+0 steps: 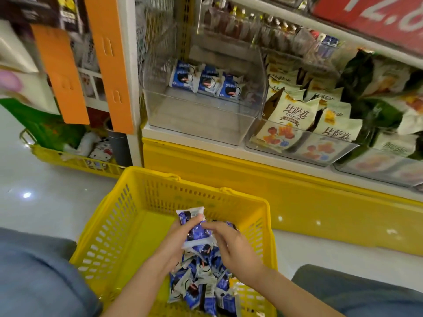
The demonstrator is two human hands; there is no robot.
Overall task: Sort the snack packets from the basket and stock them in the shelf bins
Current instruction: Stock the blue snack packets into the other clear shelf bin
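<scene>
A yellow plastic basket [128, 216] stands on the floor in front of me with a heap of blue-and-white snack packets [201, 287] in its near right part. My left hand [176, 239] grips a small stack of these packets [194, 227] above the heap. My right hand [231, 245] is beside the stack, its fingers touching the stack's right edge. On the shelf above stands a clear bin [201, 115] with three of the same blue packets [206, 82] upright at its back.
Right of that bin, a clear bin [302, 147] holds cream pizza-roll packets, then green-and-white packets [384, 106]. A yellow shelf base [297, 202] runs behind the basket. Another yellow basket [75, 161] with toys sits left. My knees in blue trousers flank the basket.
</scene>
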